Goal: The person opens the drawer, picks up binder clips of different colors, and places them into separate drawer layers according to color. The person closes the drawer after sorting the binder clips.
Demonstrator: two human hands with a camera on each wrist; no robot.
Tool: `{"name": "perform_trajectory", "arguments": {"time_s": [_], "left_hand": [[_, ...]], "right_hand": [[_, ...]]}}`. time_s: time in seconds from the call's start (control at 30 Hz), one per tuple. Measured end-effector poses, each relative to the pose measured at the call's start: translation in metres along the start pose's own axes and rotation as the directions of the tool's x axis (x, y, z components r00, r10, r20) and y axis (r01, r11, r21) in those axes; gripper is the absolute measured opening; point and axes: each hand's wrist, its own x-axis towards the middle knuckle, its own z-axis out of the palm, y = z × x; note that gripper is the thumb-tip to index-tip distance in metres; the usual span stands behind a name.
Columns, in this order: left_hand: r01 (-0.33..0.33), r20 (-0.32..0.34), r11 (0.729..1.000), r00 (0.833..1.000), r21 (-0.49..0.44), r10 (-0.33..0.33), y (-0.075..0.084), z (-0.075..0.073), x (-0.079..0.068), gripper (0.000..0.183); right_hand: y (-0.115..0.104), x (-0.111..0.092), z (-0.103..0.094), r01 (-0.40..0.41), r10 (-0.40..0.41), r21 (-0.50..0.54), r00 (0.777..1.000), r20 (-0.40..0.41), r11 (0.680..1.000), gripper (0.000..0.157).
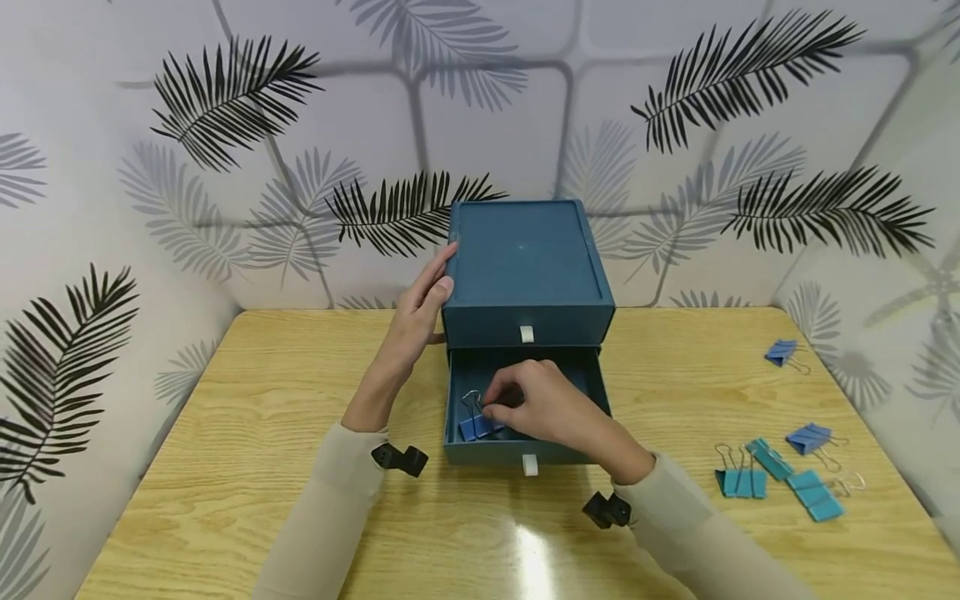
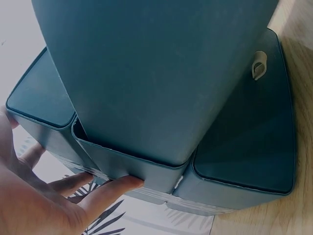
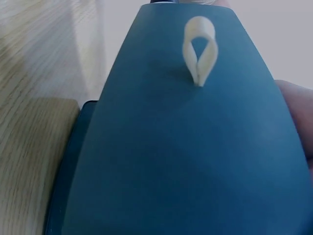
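Note:
A blue drawer box (image 1: 525, 250) stands at the back of the table with its lower drawer (image 1: 487, 452) pulled out. Inside that drawer, at the front left, is a blue binder clip (image 1: 474, 428) with wire handles. My right hand (image 1: 543, 400) reaches into the drawer, its curled thumb and index finger pinching at the clip's right side; the fingertips partly cover it. My left hand (image 1: 412, 321) rests along the box's left side, fingers extended. The left wrist view shows the left hand (image 2: 44, 196) against the box's side wall.
To the right on the wooden table (image 1: 300, 400) lie teal binder clips (image 1: 742, 483) and blue binder clips (image 1: 810, 437). A further blue clip (image 1: 782, 352) is near the right back edge. White pull tabs (image 1: 527, 334) mark the drawer fronts. Leaf-patterned cloth (image 1: 487, 125) hangs behind.

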Motion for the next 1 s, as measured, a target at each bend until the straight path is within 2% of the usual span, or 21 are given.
{"name": "perform_trajectory", "arguments": {"time_s": [0.13, 0.33, 0.5, 0.7, 1.0], "left_hand": [[0.008, 0.006, 1.0, 1.0, 0.005, -0.008, 0.0, 0.0, 0.0, 0.052], [0.028, 0.013, 1.0, 1.0, 0.007, -0.028, 0.001, -0.003, 0.0, 0.051], [0.034, 0.032, 0.999, 0.999, 0.001, -0.034, 0.004, -0.005, 0.0, 0.052], [0.047, 0.049, 0.999, 0.998, 0.001, -0.047, 0.006, -0.008, 0.002, 0.053], [0.093, 0.069, 0.995, 0.993, 0.021, -0.094, 0.011, -0.012, 0.004, 0.052]], "right_hand": [[0.0, -0.007, -0.004, 0.006, -0.005, 0.021, 0.999, -0.041, 1.0, 0.005], [0.003, -0.021, -0.011, 0.057, -0.047, 0.065, 0.989, -0.141, 0.996, 0.008], [0.005, -0.031, -0.017, 0.055, -0.034, 0.094, 0.977, -0.212, 0.994, 0.011], [0.005, -0.041, -0.027, 0.08, -0.047, 0.112, 0.961, -0.272, 0.991, 0.011], [0.013, -0.056, -0.033, 0.06, -0.016, 0.122, 0.943, -0.332, 0.991, 0.012]]}}
